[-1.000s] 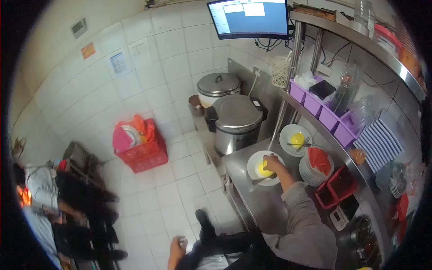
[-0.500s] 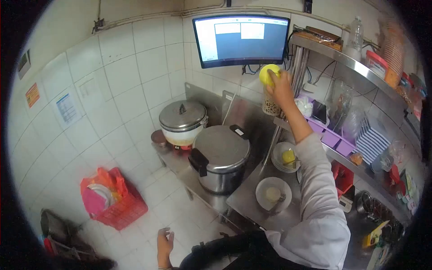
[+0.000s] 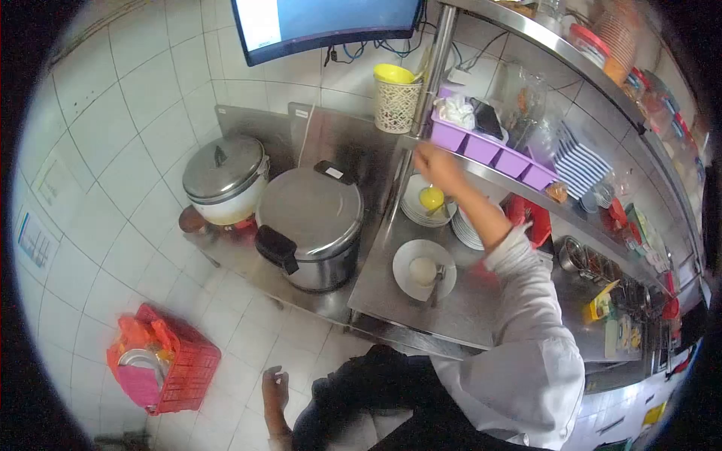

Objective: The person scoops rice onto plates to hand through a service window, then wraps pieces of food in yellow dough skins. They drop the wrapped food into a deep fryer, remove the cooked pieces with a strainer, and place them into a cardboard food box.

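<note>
My right hand [image 3: 440, 169] reaches forward over a stack of white plates [image 3: 414, 214]; its fingers are blurred and look bent, and nothing shows clearly in them. Just below it, a small yellow cup-like piece [image 3: 432, 198] with a handle rests on the stack. Beyond my hand, a cream woven-pattern holder [image 3: 397, 105] stands on the shelf with a yellow rim piece [image 3: 394, 74] in its top. Nearer to me, a white plate [image 3: 404, 287] carries a pale round mound [image 3: 423, 271] and a utensil. My left hand [image 3: 276, 391] hangs low, fingers loosely curled and apart, holding nothing.
A large steel lidded pot [image 3: 320, 210] and a smaller lidded cooker [image 3: 226, 169] stand on a low steel counter. A purple divided tray [image 3: 496, 154] lines the shelf. A red crate [image 3: 188, 372] sits on the floor. A screen [image 3: 331, 22] hangs above.
My right hand has let go of the yellow piece at the holder and drawn back down over the plates. The view has shifted, and my left hand stays low.
</note>
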Available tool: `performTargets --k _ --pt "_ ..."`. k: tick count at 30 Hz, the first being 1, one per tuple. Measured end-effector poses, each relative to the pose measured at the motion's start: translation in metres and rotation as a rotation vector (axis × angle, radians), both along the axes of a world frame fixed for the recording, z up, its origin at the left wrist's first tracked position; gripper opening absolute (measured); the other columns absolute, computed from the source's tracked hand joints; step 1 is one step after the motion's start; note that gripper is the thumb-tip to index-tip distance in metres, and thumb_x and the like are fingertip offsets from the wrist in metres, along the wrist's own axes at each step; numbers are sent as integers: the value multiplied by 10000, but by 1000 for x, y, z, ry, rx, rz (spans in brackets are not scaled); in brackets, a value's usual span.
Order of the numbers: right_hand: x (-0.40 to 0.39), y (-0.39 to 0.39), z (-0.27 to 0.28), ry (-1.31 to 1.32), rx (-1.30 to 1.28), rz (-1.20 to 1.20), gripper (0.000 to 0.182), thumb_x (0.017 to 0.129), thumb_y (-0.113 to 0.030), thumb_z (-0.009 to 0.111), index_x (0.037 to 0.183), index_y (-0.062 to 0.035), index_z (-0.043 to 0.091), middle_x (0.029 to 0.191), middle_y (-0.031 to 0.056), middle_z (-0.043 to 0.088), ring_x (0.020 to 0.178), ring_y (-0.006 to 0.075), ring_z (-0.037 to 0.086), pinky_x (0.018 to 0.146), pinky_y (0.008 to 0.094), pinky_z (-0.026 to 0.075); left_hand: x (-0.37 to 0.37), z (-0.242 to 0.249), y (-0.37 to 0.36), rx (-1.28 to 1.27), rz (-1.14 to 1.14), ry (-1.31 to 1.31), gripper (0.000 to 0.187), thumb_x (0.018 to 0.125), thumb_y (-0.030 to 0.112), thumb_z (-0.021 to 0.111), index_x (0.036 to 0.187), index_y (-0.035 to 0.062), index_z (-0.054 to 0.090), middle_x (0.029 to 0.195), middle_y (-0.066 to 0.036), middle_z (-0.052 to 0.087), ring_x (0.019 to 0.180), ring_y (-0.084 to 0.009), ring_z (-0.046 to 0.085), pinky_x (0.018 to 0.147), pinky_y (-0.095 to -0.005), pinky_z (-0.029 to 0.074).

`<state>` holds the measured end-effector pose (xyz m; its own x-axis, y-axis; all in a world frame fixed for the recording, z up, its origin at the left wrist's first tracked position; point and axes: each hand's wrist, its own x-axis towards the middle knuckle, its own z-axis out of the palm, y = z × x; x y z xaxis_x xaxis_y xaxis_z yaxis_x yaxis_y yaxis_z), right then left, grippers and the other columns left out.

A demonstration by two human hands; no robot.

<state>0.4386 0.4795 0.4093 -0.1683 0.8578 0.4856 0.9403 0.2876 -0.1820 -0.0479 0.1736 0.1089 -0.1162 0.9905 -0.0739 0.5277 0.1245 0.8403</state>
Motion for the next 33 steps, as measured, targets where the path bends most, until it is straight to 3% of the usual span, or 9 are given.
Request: performTargets --k 6,10,13,17,21,23,25,29,33 --pt "126 59 -190 -478 -494 -270 344 790 -273 524 1055 -63 582 1027 183 579 932 338 565 823 443 451 17 34 21 113 -69 160 261 811 117 620 1031 8 530 978 -170 552 838 -261 585 693 -336 477" --pt "175 83 -248 -383 -176 -41 451 758 -347 558 1139 -106 560 1134 157 534 1029 368 502 857 457 436 23 17 -13 298 -46 351 281 793 138 647 1021 22 530 961 -162 555 837 -264 587 686 -342 481" --pt "191 110 -290 -416 138 150 515 721 -386 599 1151 -105 552 1188 146 496 1037 379 487 879 461 424 38 13 -47 -204 221 31 288 801 136 660 1024 0 541 923 -164 594 799 -256 610 668 -326 492" --pt "214 165 -298 -362 -590 -207 643 661 -390 664 1193 -69 500 1213 136 480 1031 388 489 877 467 421 48 -22 -78 -386 300 -274 342 881 313 526 1124 73 510 950 -98 555 799 -190 493 693 -324 434" --pt "211 143 -265 -164 -377 -191 697 618 -355 720 1209 -89 463 1199 153 478 1035 409 481 875 465 420 77 -14 -65 -484 433 -626 361 865 330 519 1127 81 517 1035 -88 523 930 -200 499 739 -338 416" --pt "175 100 -205 -119 -355 -243 690 615 -319 733 1204 -92 455 1201 170 465 1049 410 473 879 464 420 88 17 -50 -397 280 -437 418 865 364 502 1124 36 508 1092 -114 506 1053 -233 487 794 -360 420" --pt "135 50 -145 -71 -327 -296 686 611 -284 746 1199 -95 446 1202 186 452 1062 412 464 883 463 420 91 13 -40 -76 23 179 349 799 175 674 1062 2 523 924 -150 600 818 -238 613 670 -315 497" --pt "85 -1 -88 87 34 269 626 627 -187 745 1163 -81 439 1061 182 464 976 336 504 818 393 445 98 -3 -36 -118 39 106 391 800 194 674 1093 -3 504 969 -155 590 819 -244 612 684 -332 500" --pt "8 -3 33 271 283 301 569 648 -147 724 1116 -10 431 973 156 445 845 270 478 723 333 428 103 17 -31 59 -32 118 328 789 218 667 1020 29 531 947 -164 553 783 -268 605 683 -357 506"
